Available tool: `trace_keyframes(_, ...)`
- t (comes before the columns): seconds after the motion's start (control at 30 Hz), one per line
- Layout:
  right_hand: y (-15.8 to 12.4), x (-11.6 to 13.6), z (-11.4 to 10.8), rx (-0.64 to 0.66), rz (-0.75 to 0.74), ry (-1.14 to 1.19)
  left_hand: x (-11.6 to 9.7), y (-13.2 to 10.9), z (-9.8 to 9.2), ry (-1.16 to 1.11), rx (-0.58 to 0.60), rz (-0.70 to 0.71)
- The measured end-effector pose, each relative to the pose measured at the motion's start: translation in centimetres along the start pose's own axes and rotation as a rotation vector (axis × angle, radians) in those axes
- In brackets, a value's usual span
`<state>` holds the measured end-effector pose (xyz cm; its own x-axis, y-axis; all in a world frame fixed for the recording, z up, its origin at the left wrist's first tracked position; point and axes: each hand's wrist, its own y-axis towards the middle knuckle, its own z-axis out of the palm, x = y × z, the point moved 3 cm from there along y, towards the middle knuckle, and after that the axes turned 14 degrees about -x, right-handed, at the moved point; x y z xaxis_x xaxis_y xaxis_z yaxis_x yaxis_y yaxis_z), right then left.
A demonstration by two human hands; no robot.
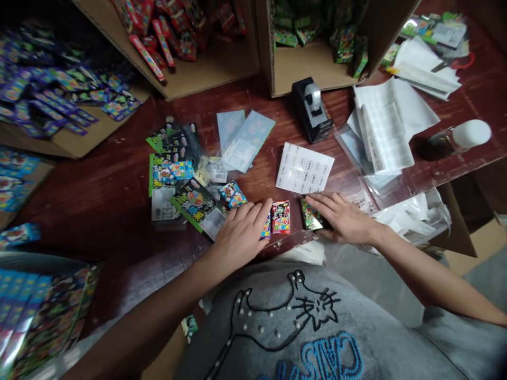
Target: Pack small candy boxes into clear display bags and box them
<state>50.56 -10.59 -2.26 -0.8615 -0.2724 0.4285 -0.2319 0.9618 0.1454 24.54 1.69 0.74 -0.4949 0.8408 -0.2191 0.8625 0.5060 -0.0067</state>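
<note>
My left hand (pixel 243 224) spans a small purple candy box (pixel 266 227) at the table's near edge, index finger at its top and thumb at its bottom, hiding most of it. Just right of that box lies a red candy box (pixel 281 217), face up and uncovered. Farther right, a green candy box (pixel 311 215) sits under the fingers of my right hand (pixel 340 217), which grips its right side; the thumb is hidden. A blue candy box (pixel 233 194) rests above my left fingers. Behind the boxes is a sheet of round printed stickers (pixel 304 168).
Printed card sleeves (pixel 174 153) and clear sleeves (pixel 247 140) lie left of centre. A tape dispenser (pixel 312 111) stands before cartons of red boxes (pixel 170 31) and green boxes (pixel 317 68). On the right are sticker sheets (pixel 386 132) and a white-capped bottle (pixel 471 134).
</note>
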Motion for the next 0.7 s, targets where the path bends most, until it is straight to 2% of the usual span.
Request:
trace_keyframes(0.07,-0.1,0.1,-0.1,-0.023,0.041,0.017,0.0,0.3,0.3,0.022,-0.018,0.04)
trace_keyframes(0.13,-0.2,0.2,-0.1,-0.089,0.147,-0.011,-0.2,0.7,0.6,0.033,-0.04,0.044)
trace_keyframes(0.23,-0.5,0.7,0.3,-0.188,0.447,-0.17,-0.9,1.4,1.1,0.029,-0.058,-0.018)
trace_keyframes(0.33,-0.9,1.5,1.2,-0.122,0.734,-0.335,-2.3,2.3,1.7,0.005,-0.063,-0.085)
trace_keyframes(0.43,-1.2,2.3,1.8,0.006,0.832,-0.345,-3.1,2.8,2.3,-0.014,-0.09,-0.13)
trace_keyframes(0.5,-1.5,2.3,1.5,0.065,0.795,-0.308,-2.5,2.6,2.3,-0.042,-0.121,-0.128)
trace_keyframes(0.57,-1.8,1.6,0.5,0.046,0.686,-0.277,-0.7,2.1,1.9,-0.06,-0.144,-0.099)
trace_keyframes(0.63,-1.4,0.6,-0.9,-0.067,0.456,-0.244,2.2,1.2,0.9,-0.039,-0.143,-0.034)
trace_keyframes(0.7,-0.3,0.0,-1.6,-0.16,0.118,-0.184,5.5,0.2,-0.5,0.009,-0.105,0.061)
